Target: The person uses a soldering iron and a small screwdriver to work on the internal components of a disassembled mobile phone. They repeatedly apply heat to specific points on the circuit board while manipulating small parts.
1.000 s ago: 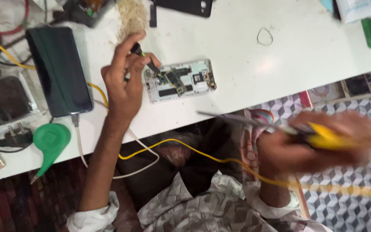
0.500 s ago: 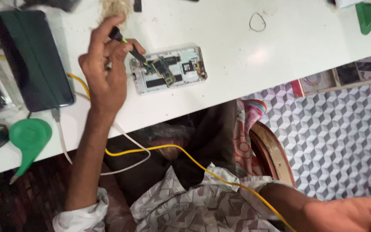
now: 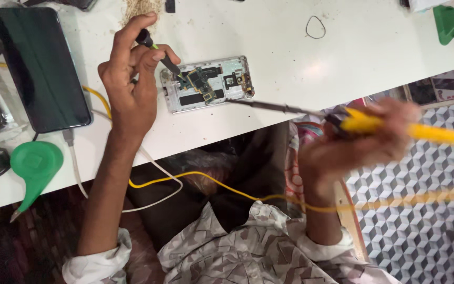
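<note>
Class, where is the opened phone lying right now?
Head view: the opened phone lies near the white table front edge, beside the left hand, right of the dark phone.

Single head-worn view, looking steeply down from above the person's own chest. White table fills the upper frame, edge running diagonally; patterned floor lower right. Close range: both forearms enter from the bottom. No second view to compare.

Yellow soldering iron, green blower, white table.
</note>
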